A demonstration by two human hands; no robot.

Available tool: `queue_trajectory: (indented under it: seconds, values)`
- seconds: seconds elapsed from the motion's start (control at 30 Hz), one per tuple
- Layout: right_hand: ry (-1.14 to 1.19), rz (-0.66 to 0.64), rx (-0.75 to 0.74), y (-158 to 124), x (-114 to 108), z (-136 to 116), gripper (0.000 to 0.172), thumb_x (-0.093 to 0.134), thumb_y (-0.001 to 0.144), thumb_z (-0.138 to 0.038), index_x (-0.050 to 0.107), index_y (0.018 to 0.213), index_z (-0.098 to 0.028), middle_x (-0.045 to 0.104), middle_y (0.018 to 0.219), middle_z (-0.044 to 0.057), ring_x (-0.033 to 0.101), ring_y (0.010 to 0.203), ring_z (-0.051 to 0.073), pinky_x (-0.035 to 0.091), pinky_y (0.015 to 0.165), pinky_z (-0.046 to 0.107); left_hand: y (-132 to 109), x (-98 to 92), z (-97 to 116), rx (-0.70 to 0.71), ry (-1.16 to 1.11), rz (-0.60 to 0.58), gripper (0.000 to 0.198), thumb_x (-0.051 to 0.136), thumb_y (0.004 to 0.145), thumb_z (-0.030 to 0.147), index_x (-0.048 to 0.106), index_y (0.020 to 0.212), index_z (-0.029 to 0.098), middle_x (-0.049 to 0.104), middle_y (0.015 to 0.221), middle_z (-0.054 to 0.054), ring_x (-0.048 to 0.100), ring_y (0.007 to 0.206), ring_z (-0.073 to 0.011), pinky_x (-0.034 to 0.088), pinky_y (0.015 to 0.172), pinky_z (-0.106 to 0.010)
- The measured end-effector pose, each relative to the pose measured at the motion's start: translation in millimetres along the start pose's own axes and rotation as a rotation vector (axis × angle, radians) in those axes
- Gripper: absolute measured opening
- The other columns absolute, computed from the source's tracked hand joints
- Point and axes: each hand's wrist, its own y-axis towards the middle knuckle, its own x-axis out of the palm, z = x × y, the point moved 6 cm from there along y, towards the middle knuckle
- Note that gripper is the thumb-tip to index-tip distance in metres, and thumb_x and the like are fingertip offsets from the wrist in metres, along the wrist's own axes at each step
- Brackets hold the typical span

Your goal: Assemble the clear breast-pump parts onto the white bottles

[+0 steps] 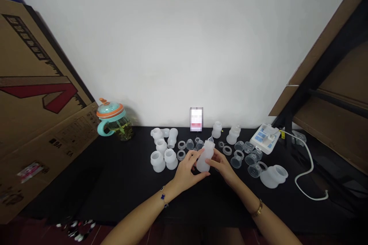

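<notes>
While a frosted white waisted plastic bottle [204, 159] is at lower centre of the frame, left hand [185, 172] and right hand [223, 166] grip its opposite sides | long axis near upright, neck tipped slightly rightward, above both grips | neither hand nearer

Examined black table [129, 191]. Found at left a lidded jug [126, 132]. Logged, left of middle, a cluster of white bottles [158, 162], front two upright. Saw a blurred screen [196, 119] standing at the back edge; two more bottles upright, right of it. Noted rings [227, 150] and clear cups [236, 161] scattered from middle to right. Recorded farther right: another bottle [270, 178], power strip [266, 141], white cable [312, 160] curving forward.
</notes>
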Motion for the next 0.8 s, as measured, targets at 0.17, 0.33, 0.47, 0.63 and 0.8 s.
queue_trajectory:
  seconds: [0.17, 0.33, 0.47, 0.63, 0.8]
  values:
    - [-0.014, 0.002, -0.011, -2.1, 2.0, -6.6, 0.048, 0.082, 0.077, -0.038, 0.067, 0.120, -0.024, 0.075, 0.107, 0.006, 0.068, 0.100, 0.027, 0.051, 0.087, 0.039, 0.4, 0.0, 0.8, 0.003, -0.003, -0.002, 0.079, 0.077, 0.081, 0.047, 0.040, 0.150, 0.039, 0.054, 0.121, -0.005, 0.057, 0.081, -0.0161, 0.055, 0.068, -0.030]
    - [-0.023, 0.008, -0.008, -3.7, 2.9, -10.1, 0.048, 0.083, 0.075, -0.038, 0.067, 0.118, -0.024, 0.074, 0.108, 0.006, 0.068, 0.101, 0.028, 0.052, 0.087, 0.040, -0.2, 0.9, -0.2, -0.013, -0.014, -0.006, 0.079, 0.078, 0.080, 0.047, 0.041, 0.149, 0.039, 0.054, 0.120, -0.005, 0.058, 0.080, -0.0163, 0.056, 0.067, -0.030]
    - [-0.038, 0.035, -0.029, -2.1, -0.1, -7.4, 0.049, 0.083, 0.075, -0.038, 0.066, 0.119, -0.023, 0.074, 0.105, 0.006, 0.068, 0.096, 0.027, 0.053, 0.085, 0.039, 0.3, 1.1, -0.9, -0.027, -0.034, -0.004, 0.077, 0.076, 0.082, 0.045, 0.040, 0.150, 0.039, 0.055, 0.122, -0.005, 0.058, 0.079, -0.0160, 0.056, 0.066, -0.029]
    - [-0.177, 0.175, -0.094, 0.6, -11.9, -1.9, 0.057, 0.085, 0.071, -0.041, 0.064, 0.121, -0.024, 0.074, 0.102, 0.006, 0.066, 0.089, 0.026, 0.053, 0.075, 0.036, 0.7, 1.9, -0.9, -0.056, -0.148, -0.004, 0.062, 0.069, 0.089, 0.042, 0.047, 0.146, 0.034, 0.056, 0.130, -0.008, 0.060, 0.088, -0.0190, 0.057, 0.066, -0.029]
    - [-0.169, 0.203, -0.144, 3.2, -17.0, -0.4, 0.054, 0.079, 0.077, -0.046, 0.063, 0.124, -0.025, 0.072, 0.108, 0.006, 0.065, 0.089, 0.025, 0.053, 0.069, 0.033, 1.3, 3.0, -3.6, -0.107, -0.281, -0.017, 0.058, 0.063, 0.093, 0.041, 0.047, 0.148, 0.028, 0.058, 0.134, -0.012, 0.063, 0.092, -0.0210, 0.058, 0.069, -0.030]
